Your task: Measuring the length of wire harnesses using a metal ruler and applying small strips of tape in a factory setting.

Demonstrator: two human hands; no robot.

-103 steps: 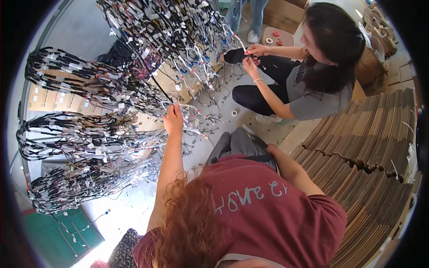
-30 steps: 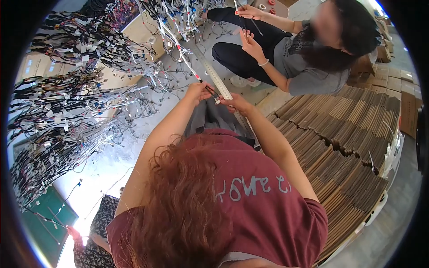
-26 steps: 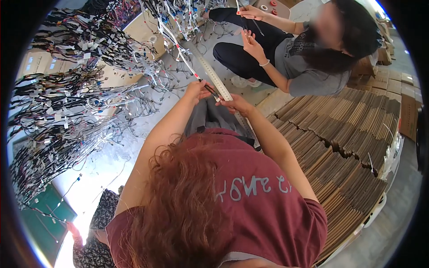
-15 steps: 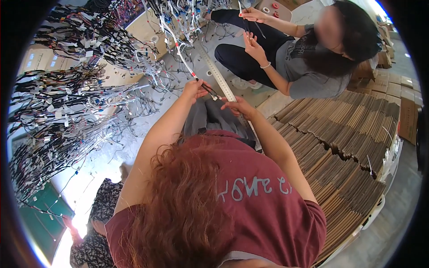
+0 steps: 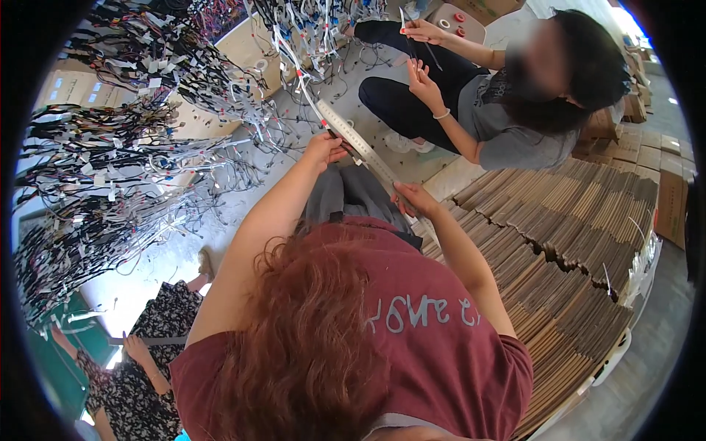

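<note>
My left hand [image 5: 322, 151] is closed around a wire harness [image 5: 310, 97], near where its white sleeve with red tape gives way to short dark wires. The harness runs from there up to the hanging bunch at the far side. A long, pale ruler [image 5: 373, 161] slants from beyond my left hand down to my right, lying alongside the wire ends. My right hand [image 5: 416, 199] grips the ruler by its nearer part, close to my lap. The fingertips under the ruler are partly hidden.
Thick bunches of wire harnesses [image 5: 110, 147] hang along the left. A co-worker [image 5: 507, 110] sits at the far right, holding thin dark strands. Stacked flat cardboard [image 5: 544, 272] fills the right. Another person in a patterned dress [image 5: 158, 323] is at the lower left; tape rolls [image 5: 460, 18] lie far off.
My right hand has moved nearer to me, away from the wire ends, drawing the ruler along toward my lap. My left hand stays on the harness. The person at lower left has shifted.
</note>
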